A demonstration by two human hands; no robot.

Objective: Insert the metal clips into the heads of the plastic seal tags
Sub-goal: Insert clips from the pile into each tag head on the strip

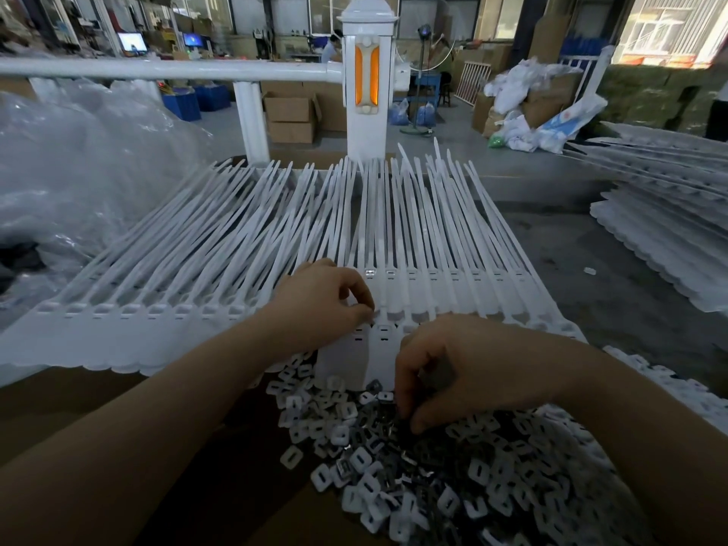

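Both bare forearms are extended forward. The left hand [323,301] is held with fingers curled, fingertips pinched together. The right hand [453,368] is bent downward, fingers curled.

Left hand [327,301] pinching at seal tags [244,246]; right hand [445,368] fingers down in metal clips [453,478] pile

2 hands [327,305], 2 monitors [132,42]

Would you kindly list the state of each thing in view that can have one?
left hand: fingers curled, pinching at a tag head
right hand: fingers curled, reaching into the clip pile
seal tags: lying flat in joined rows, tails fanned away
metal clips: loose in a heap
cardboard box: open
monitor: switched on
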